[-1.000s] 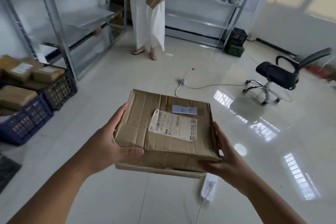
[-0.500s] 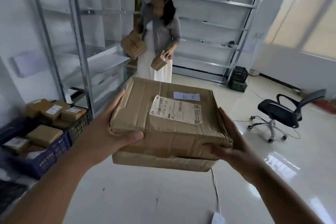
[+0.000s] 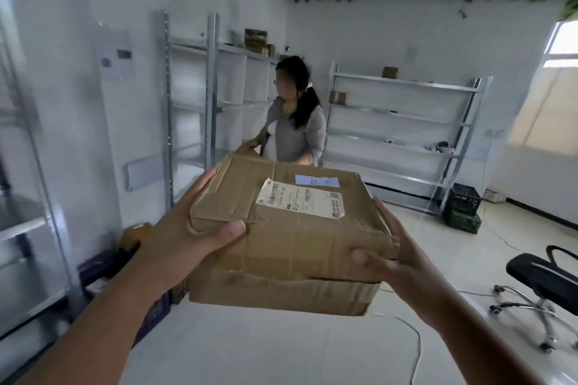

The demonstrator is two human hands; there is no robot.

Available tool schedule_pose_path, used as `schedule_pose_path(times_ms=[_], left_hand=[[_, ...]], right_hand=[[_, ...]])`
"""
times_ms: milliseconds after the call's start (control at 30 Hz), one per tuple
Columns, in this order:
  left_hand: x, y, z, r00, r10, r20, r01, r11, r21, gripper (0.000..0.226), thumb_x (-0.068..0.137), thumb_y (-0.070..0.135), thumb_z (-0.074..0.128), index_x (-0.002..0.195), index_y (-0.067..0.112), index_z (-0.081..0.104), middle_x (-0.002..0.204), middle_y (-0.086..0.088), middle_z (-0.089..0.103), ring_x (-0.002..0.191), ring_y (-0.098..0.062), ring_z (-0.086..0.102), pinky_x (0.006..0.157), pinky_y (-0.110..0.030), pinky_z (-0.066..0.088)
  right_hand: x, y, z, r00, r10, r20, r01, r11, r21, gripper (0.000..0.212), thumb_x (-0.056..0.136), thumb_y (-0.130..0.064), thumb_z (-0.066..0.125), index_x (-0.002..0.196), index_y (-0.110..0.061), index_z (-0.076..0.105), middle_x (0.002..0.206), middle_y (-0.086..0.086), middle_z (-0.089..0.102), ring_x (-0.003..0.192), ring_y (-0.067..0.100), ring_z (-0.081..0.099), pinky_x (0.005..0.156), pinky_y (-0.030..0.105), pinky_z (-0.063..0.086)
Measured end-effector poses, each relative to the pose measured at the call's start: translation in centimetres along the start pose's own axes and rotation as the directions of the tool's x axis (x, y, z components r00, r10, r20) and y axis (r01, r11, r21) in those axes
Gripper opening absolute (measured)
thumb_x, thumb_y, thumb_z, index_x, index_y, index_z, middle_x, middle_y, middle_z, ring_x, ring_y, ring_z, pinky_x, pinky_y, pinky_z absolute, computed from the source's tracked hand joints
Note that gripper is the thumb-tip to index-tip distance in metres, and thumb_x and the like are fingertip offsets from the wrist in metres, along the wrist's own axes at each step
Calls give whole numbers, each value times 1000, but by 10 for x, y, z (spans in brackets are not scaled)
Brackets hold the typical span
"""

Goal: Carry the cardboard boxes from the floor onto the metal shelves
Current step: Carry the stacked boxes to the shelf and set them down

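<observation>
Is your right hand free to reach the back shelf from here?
Probably not: the right hand and left hand both grip the cardboard box, and the back shelf looks far off.

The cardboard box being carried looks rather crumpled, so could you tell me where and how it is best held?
Grip the cardboard box at its two short ends, from either side, as the left hand and right hand do: it is wide, flat and soft, so fingers belong underneath.
</observation>
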State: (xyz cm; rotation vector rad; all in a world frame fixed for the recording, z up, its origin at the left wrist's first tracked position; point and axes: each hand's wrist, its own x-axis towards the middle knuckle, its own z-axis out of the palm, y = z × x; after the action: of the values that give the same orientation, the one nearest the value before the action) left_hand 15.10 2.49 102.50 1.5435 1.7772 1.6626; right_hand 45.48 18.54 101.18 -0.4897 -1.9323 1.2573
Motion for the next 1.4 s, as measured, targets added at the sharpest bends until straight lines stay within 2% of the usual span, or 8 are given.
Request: schedule_pose_path(times_ms=[133, 267, 533, 667, 767, 933, 1133, 1400], left_hand=[[-3, 16, -38, 997, 8, -76, -9, 1000, -9, 76, 52, 81, 79, 116, 93, 40, 110, 57, 63, 98, 34, 60, 79, -5, 43], [-8, 16, -84, 990, -16, -141, 14, 1000, -17, 89, 40, 95, 78, 120, 91, 41, 118, 52, 64, 104, 28, 62, 91, -20, 48], [-33, -4, -191, 958, -66, -277, 65, 998, -16, 115, 37, 88, 87, 143, 65, 49, 125, 34, 74, 112, 12, 70, 99, -29, 51], [-60, -14, -255, 920, -73, -385, 104, 993, 60, 129, 35, 93, 83, 153, 58, 44, 123, 38, 72, 110, 17, 68, 97, -25, 50], [-84, -17, -304, 878, -74, -473, 119, 991, 65, 106, 34, 91, 84, 133, 75, 52, 119, 41, 73, 107, 19, 68, 94, -23, 49], [-120, -19, -382, 812, -68, -580, 151, 984, 97, 95, 40, 83, 90, 128, 77, 54, 123, 31, 76, 113, 7, 73, 103, -36, 51], [-145, -24, -438, 751, -44, -659, 185, 972, 146, 76, 56, 65, 91, 123, 76, 58, 123, 29, 77, 110, 9, 74, 92, -25, 52], [-133, -37, -445, 647, -69, -760, 254, 958, 130, 77, 44, 79, 90, 114, 80, 59, 119, 32, 77, 106, 9, 75, 84, -17, 55]], right_hand=[[25, -16, 26, 1000, -15, 9, 15, 1000, -3, 98, 64, -45, 98, 149, -56, 50, 135, -9, 77, 122, 14, 75, 90, 29, 64], [54, -25, 62, 999, 2, 54, -2, 1000, 8, 133, 53, -65, 101, 165, -41, 32, 141, -7, 74, 129, 19, 72, 109, 54, 57], [118, -35, 169, 968, -47, 247, 31, 997, 67, 141, 48, -68, 102, 166, -41, 30, 143, -8, 72, 129, 17, 72, 109, 54, 58], [148, -44, 243, 937, -76, 342, 38, 993, 116, 131, 43, -69, 101, 155, -58, 34, 136, -20, 74, 124, 3, 72, 94, 28, 63], [169, -51, 306, 915, -88, 394, 26, 987, 160, 101, 51, -57, 99, 134, -73, 44, 123, -30, 76, 110, -8, 74, 80, 11, 61], [198, -66, 411, 848, -161, 504, 42, 970, 239, 141, 43, -71, 101, 163, -49, 29, 132, -23, 76, 121, 2, 74, 88, 24, 63], [219, -80, 496, 793, -206, 573, 22, 950, 311, 120, 42, -73, 101, 143, -69, 37, 131, -29, 74, 119, -1, 74, 85, 19, 63], [266, -69, 530, 711, -247, 658, 20, 943, 332, 146, 41, -72, 101, 165, -52, 26, 131, -28, 75, 119, -2, 73, 85, 18, 63]])
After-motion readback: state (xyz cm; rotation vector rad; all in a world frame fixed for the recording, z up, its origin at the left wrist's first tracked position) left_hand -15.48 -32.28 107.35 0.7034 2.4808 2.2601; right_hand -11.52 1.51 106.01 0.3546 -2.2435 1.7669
